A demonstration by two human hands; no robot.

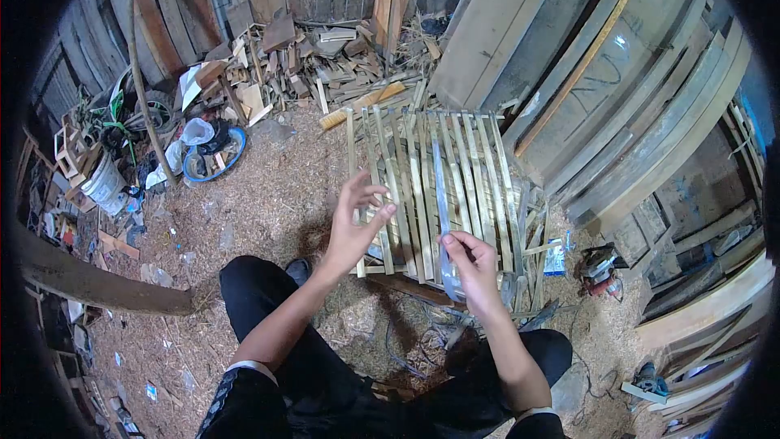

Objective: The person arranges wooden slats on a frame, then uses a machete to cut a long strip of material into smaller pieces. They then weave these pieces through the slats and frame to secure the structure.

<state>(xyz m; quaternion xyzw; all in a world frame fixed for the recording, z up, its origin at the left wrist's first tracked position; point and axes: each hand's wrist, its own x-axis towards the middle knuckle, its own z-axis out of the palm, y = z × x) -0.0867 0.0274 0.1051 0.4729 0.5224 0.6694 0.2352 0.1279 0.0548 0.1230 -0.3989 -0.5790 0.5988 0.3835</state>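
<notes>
My right hand point(471, 268) pinches a long, thin, pale translucent strip point(441, 187) between thumb and fingers. The strip runs upward over the slats, and its lower end curls below the hand. To the left, my left hand point(357, 219) is raised with bent fingers and the thumb apart, with no object visible in it. Beneath both hands is a slatted wooden rack point(413, 195) of narrow, light strips set side by side. It sits in front of my knees.
Sawdust covers the floor point(268, 219). Scrap wood point(305, 65) is heaped at the back. A blue basin point(215, 158) and a white bucket point(106, 183) stand left. Large boards point(496, 32) lean right, near a red power tool point(603, 272). A curved plank point(106, 280) juts in from the left.
</notes>
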